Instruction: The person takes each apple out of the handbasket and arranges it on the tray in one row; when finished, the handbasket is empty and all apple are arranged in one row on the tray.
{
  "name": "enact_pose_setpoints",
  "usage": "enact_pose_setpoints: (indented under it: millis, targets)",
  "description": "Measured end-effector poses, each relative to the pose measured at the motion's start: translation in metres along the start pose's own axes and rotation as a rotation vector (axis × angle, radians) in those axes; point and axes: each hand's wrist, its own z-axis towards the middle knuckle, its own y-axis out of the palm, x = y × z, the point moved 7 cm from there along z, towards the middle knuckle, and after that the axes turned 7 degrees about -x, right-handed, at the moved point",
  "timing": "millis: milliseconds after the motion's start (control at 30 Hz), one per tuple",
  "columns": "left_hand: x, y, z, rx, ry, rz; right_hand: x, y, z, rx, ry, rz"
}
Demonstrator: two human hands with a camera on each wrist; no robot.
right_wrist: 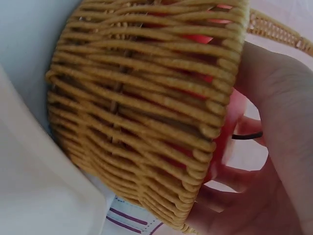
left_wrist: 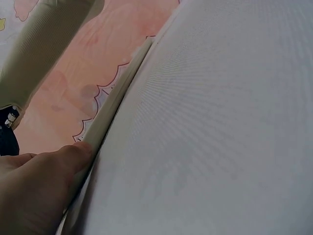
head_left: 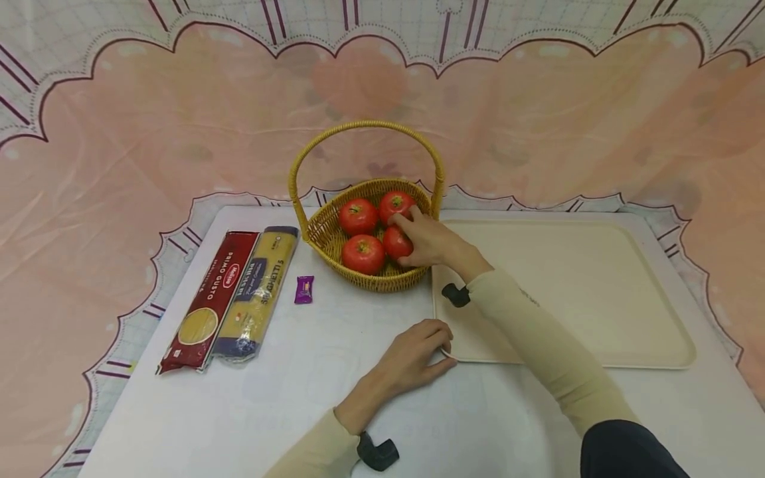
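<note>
A yellow wicker basket (head_left: 385, 282) with a tall handle holds several red apples (head_left: 363, 254). My right hand (head_left: 430, 240) reaches over its right rim and grips the right-hand apple (head_left: 396, 245), which still sits among the others. From the right wrist view, fingers and thumb curve round this apple (right_wrist: 226, 147) behind the woven wall, and a dark stem sticks out. Below, my left hand (head_left: 411, 357) holds the near left corner of a cream tray (head_left: 574, 292). Its thumb and fingers lie at the tray's edge (left_wrist: 110, 110) in the left wrist view.
On the left of the white table (head_left: 335, 398) lie a dark red pasta packet (head_left: 209, 299) and a yellow spaghetti packet (head_left: 257, 295), side by side. A small purple wrapped sweet (head_left: 303, 290) lies between them and the basket. A patterned cloth (head_left: 239, 133) hangs behind.
</note>
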Motion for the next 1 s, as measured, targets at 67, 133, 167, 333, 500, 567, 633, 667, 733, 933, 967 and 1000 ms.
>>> enact_pose_setpoints:
  millis: [67, 133, 167, 333, 500, 567, 633, 667, 733, 933, 967, 1000]
  targets:
    - [0.000, 0.000, 0.000, -0.001, 0.000, -0.007, -0.001, -0.001, -0.002, 0.028, -0.020, 0.020]
    - [0.000, -0.001, 0.000, 0.003, 0.002, -0.011, -0.002, -0.003, -0.004, 0.065, -0.045, 0.040]
    - [0.000, 0.000, 0.000, 0.007, 0.004, -0.013, -0.002, -0.003, -0.006, 0.084, -0.057, 0.050]
    - [0.001, 0.001, -0.001, 0.011, 0.000, -0.007, -0.001, -0.003, -0.013, 0.161, -0.111, 0.112]
    - [0.000, 0.000, -0.003, 0.005, -0.017, 0.009, -0.001, 0.000, -0.018, 0.213, -0.164, 0.176]
    - [0.000, -0.001, -0.003, 0.010, -0.017, 0.011, -0.001, 0.002, -0.020, 0.222, -0.184, 0.192]
    - [0.000, -0.002, -0.003, 0.011, -0.015, 0.007, -0.001, 0.003, -0.022, 0.226, -0.198, 0.207]
    - [0.001, -0.002, -0.003, 0.014, -0.010, 0.003, 0.000, 0.003, -0.023, 0.229, -0.205, 0.214]
    - [0.001, -0.002, -0.003, 0.018, -0.005, -0.002, 0.000, 0.003, -0.025, 0.243, -0.217, 0.231]
    - [0.002, -0.002, -0.002, 0.031, 0.004, -0.006, 0.005, 0.001, -0.035, 0.307, -0.226, 0.300]
    - [0.002, -0.003, -0.002, 0.030, 0.002, -0.007, 0.006, 0.001, -0.036, 0.318, -0.227, 0.311]
    - [0.002, -0.003, -0.002, 0.031, 0.002, -0.008, 0.006, 0.001, -0.038, 0.328, -0.232, 0.322]
